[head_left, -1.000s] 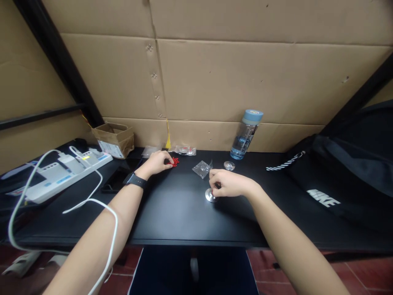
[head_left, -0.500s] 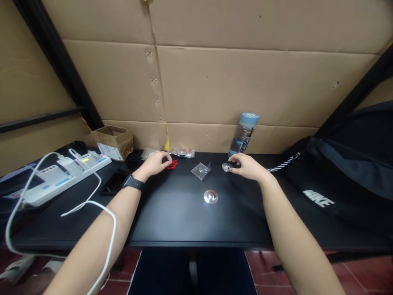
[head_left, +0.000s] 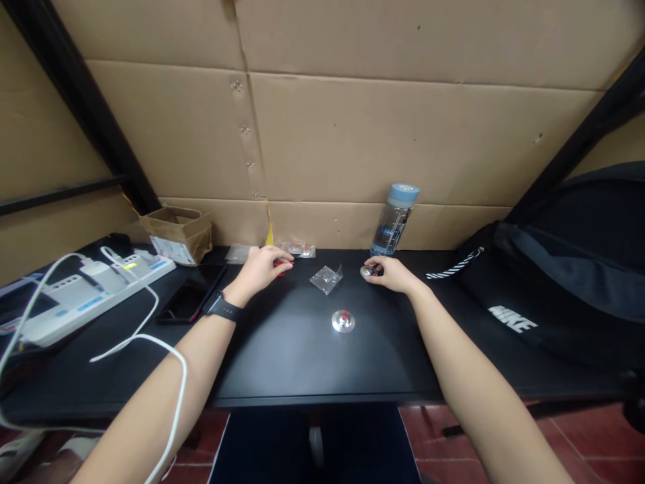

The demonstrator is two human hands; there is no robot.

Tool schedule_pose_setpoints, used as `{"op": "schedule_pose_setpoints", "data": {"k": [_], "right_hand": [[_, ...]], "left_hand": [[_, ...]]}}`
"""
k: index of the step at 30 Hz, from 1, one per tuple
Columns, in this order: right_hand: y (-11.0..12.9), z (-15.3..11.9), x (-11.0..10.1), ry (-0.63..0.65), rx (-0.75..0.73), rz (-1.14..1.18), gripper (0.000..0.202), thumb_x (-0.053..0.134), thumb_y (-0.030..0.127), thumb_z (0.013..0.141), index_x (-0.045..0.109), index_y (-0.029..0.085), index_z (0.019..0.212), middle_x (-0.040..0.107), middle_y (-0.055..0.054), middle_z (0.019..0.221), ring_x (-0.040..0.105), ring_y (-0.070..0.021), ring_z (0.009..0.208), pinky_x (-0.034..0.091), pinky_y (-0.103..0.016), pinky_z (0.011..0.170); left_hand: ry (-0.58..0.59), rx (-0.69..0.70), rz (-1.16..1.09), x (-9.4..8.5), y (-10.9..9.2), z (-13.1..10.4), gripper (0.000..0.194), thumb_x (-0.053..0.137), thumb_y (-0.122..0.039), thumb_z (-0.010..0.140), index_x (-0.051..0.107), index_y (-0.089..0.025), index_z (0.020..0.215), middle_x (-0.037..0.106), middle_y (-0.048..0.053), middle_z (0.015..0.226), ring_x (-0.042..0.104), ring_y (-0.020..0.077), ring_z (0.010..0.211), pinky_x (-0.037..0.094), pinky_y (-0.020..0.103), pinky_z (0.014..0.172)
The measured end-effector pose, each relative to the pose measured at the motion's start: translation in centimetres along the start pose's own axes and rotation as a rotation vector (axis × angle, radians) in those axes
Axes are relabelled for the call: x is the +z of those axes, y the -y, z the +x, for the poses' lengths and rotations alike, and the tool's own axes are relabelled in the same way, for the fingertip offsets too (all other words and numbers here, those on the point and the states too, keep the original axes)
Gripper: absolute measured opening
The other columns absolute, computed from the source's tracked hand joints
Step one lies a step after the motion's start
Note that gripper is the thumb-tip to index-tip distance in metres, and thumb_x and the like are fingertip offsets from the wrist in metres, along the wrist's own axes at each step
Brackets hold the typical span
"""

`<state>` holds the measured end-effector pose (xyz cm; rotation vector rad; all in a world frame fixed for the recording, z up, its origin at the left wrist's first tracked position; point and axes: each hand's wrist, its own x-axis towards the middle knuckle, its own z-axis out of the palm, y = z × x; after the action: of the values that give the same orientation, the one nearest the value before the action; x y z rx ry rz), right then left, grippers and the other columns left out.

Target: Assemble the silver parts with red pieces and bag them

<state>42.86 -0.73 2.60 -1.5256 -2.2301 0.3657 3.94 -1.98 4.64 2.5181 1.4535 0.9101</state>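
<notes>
Right hand (head_left: 392, 274) on metal disc (head_left: 366, 271)

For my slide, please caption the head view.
Left hand on red rings, right hand touching a metal disc on black desk.

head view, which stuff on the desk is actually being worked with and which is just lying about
In hand:
- left hand on the red pieces
- right hand, fingers at the small metal disc
- metal disc with red centre, between the arms
- clear plastic bag

Lying about:
- water bottle
- power strip
- cardboard box
- black bag
</notes>
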Motion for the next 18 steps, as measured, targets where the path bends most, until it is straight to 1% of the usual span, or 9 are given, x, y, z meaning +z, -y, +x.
{"op": "schedule_pose_setpoints", "data": {"k": [2, 6, 11, 18], "right_hand": [[0.2, -0.1, -0.1, 0.005, 0.002, 0.006, 0.039, 0.079, 0.021, 0.076, 0.070, 0.018, 0.114, 0.075, -0.007, 0.109, 0.069, -0.0194, 0.090, 0.053, -0.031, 0.085], [0.4, -0.2, -0.3, 0.012, 0.002, 0.010, 0.036, 0.079, 0.021, 0.077, 0.072, 0.018, 0.111, 0.075, -0.006, 0.108, 0.068, -0.0189, 0.088, 0.052, -0.031, 0.083], [0.1, -0.2, -0.5, 0.012, -0.006, 0.021, 0.046, 0.080, 0.022, 0.075, 0.070, 0.020, 0.119, 0.075, -0.005, 0.110, 0.067, -0.0184, 0.087, 0.052, -0.031, 0.084], [-0.3, -0.2, -0.9, 0.002, -0.009, 0.013, 0.047, 0.080, 0.024, 0.073, 0.070, 0.020, 0.120, 0.075, -0.005, 0.108, 0.066, -0.0187, 0.084, 0.052, -0.033, 0.085]], "left_hand": [[0.000, 0.002, 0.013, 0.1, -0.4, 0.0, 0.012, 0.069, -0.033, 0.090, 0.078, -0.025, 0.092, 0.079, 0.004, 0.104, 0.066, 0.0251, 0.107, 0.039, 0.039, 0.096], [-0.023, 0.014, 0.020, 0.3, -0.9, -0.2, 0.011, 0.068, -0.032, 0.092, 0.077, -0.027, 0.091, 0.078, 0.003, 0.103, 0.064, 0.0255, 0.107, 0.032, 0.040, 0.096], [-0.022, 0.040, 0.025, 0.6, -0.9, -0.3, 0.013, 0.066, -0.035, 0.094, 0.076, -0.027, 0.091, 0.077, 0.003, 0.104, 0.062, 0.0254, 0.106, 0.028, 0.039, 0.092], [-0.054, 0.030, 0.019, 0.5, -1.5, -0.4, 0.012, 0.066, -0.036, 0.094, 0.075, -0.027, 0.092, 0.078, 0.002, 0.098, 0.061, 0.0250, 0.104, 0.027, 0.040, 0.092]]}}
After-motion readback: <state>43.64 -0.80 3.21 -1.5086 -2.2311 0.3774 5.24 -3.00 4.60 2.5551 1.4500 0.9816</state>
